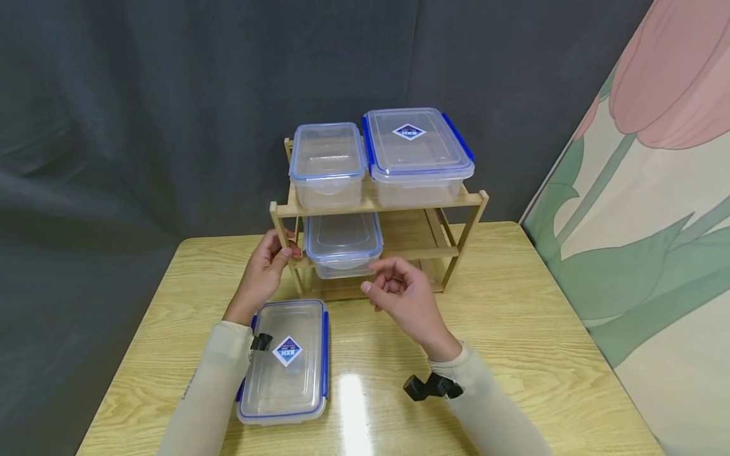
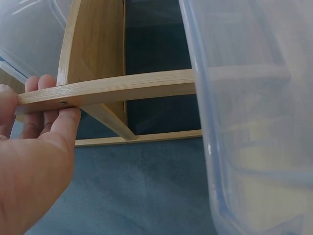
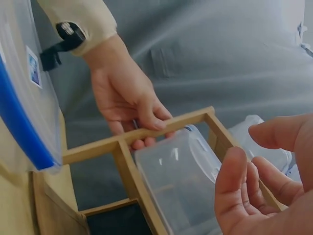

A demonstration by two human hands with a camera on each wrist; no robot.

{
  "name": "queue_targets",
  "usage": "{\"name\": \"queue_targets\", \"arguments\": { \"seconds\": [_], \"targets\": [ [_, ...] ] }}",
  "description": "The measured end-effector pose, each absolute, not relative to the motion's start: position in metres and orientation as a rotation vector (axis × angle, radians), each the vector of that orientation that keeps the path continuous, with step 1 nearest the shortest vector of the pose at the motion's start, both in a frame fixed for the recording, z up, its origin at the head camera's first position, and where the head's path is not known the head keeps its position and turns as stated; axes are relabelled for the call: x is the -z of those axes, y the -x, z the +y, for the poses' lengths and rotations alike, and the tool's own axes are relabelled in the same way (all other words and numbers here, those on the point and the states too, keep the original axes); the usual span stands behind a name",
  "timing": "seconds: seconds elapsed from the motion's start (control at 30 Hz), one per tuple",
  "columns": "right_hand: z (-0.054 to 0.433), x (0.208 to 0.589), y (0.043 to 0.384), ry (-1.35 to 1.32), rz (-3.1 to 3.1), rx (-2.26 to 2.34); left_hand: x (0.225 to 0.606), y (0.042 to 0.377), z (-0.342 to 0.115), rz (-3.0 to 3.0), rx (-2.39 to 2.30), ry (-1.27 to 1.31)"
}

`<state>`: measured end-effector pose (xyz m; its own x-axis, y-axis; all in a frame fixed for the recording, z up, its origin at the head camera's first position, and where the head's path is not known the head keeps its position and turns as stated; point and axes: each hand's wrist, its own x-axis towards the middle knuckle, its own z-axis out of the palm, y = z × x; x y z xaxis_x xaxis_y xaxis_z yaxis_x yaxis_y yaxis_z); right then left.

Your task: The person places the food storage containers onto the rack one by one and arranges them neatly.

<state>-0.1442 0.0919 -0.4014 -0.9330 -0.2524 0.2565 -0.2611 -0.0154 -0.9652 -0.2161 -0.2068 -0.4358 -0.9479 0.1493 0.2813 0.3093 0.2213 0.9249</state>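
Observation:
My left hand (image 1: 259, 272) grips the left front post of a two-tier wooden rack (image 1: 406, 231). In the left wrist view the thumb and fingers wrap around that post (image 2: 137, 88). My right hand (image 1: 407, 301) hovers in front of the rack, fingers loosely bent, with nothing between thumb and fingertips. Just beyond it, a clear lidded food container (image 1: 343, 237) with a light-blue rim sits at the left of the lower shelf. On the top shelf stand a small clear container (image 1: 327, 155) and a larger one with dark-blue clips (image 1: 422, 152), side by side.
A flat clear container (image 1: 285, 389) with blue side clips lies on the wooden table (image 1: 513, 354), beneath my left forearm. Dark curtain (image 1: 199, 114) hangs behind the rack. A tulip-patterned cloth (image 1: 656, 221) is on the right.

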Motion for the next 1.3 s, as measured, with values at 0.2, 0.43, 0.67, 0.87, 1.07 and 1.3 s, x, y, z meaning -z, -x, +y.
{"name": "queue_targets", "arguments": {
  "seconds": [0.2, 0.43, 0.67, 0.87, 1.07, 1.3],
  "targets": [
    [0.086, 0.411, 0.134, -0.635, -2.201, -2.183, 0.437, 0.217, -0.208, -2.349, 1.83, 0.447],
    [0.076, 0.428, 0.121, -0.708, -2.245, -2.22, 0.437, 0.216, -0.208, -2.354, 1.833, 0.453],
    [0.067, 0.448, 0.109, -0.702, -2.332, -2.238, 0.435, 0.215, -0.207, -2.366, 1.827, 0.448],
    [0.059, 0.464, 0.101, -0.709, -2.362, -2.266, 0.434, 0.216, -0.207, -2.354, 1.835, 0.45],
    [0.051, 0.479, 0.095, -0.766, -2.344, -2.313, 0.433, 0.216, -0.208, -2.37, 1.829, 0.434],
    [0.047, 0.5, 0.088, -0.883, -2.358, -2.354, 0.432, 0.216, -0.21, -2.401, 1.816, 0.449]
  ]
}}
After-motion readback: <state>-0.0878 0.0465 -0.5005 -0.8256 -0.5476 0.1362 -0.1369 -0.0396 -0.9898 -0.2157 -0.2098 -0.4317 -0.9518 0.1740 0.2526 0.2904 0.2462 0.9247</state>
